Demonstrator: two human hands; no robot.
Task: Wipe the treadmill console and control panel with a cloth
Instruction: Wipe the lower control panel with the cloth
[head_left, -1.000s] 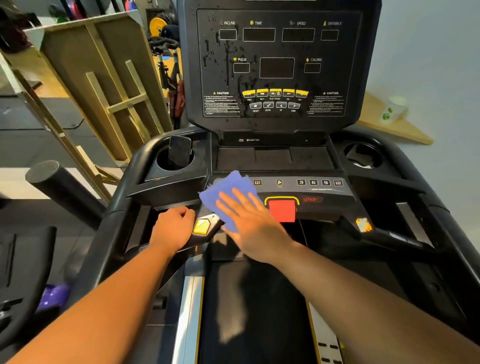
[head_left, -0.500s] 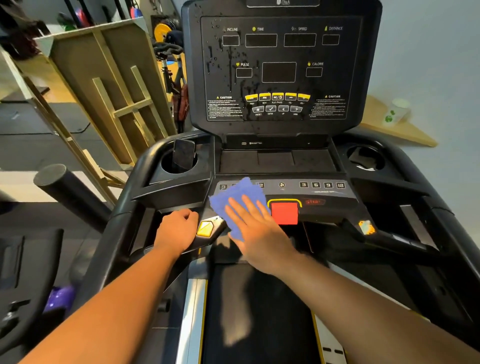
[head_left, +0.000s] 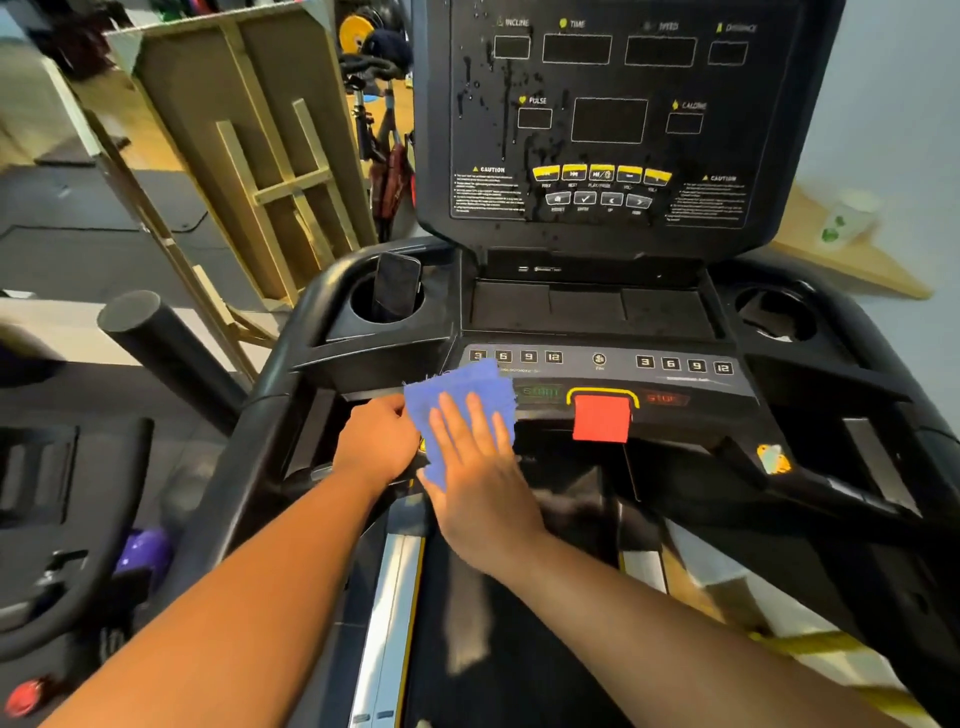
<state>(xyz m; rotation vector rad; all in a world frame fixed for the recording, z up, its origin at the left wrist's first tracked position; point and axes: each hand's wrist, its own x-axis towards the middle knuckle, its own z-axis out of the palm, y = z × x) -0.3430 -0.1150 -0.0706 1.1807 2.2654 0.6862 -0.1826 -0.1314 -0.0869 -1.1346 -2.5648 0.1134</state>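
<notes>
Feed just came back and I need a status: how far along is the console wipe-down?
Nothing looks finished. In hand: the right hand presses the blue cloth flat on the lower control panel, left of the red stop tab; the left hand grips the handlebar beside it. Left: the upright display console, wet with drips and streaks on its left side.

Single head-worn view, looking forward and down, close over treadmill console, wide-angle.
</notes>
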